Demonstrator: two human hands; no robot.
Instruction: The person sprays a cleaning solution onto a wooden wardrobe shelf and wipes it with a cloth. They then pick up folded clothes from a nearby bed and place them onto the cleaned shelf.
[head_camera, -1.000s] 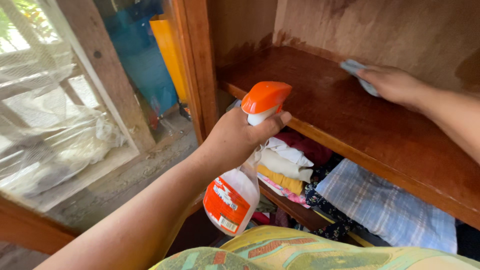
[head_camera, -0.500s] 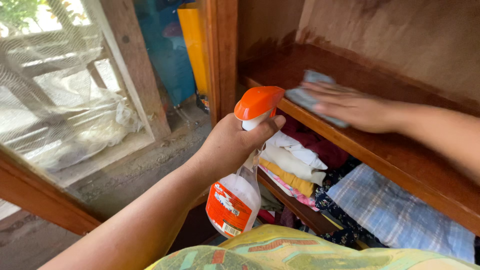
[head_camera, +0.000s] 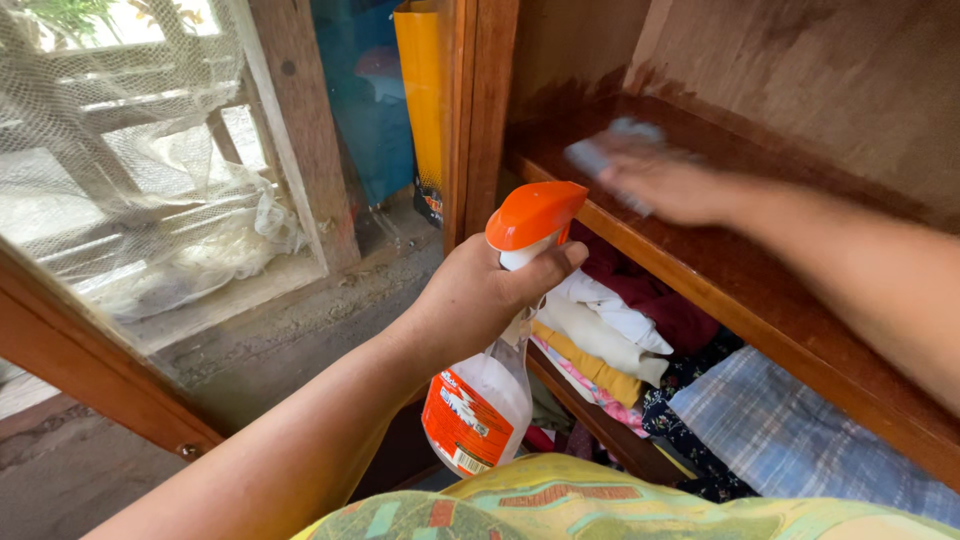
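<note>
Inside wooden cabinet: right hand (head_camera: 665, 185) presses grey cloth (head_camera: 600, 155) on shelf (head_camera: 800, 300); left hand (head_camera: 480, 300) grips spray bottle (head_camera: 490, 390).

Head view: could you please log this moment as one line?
left hand: holds spray bottle | right hand: presses cloth on wooden shelf | below: folded clothes

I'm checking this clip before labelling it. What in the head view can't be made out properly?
- Right hand and grey cloth: motion-blurred, so the grip is unclear.
- Spray bottle: its neck and trigger are hidden by the left hand.
- Folded clothes: partly hidden under the wooden shelf.
- Checked fabric: cut off by the right edge.
</note>
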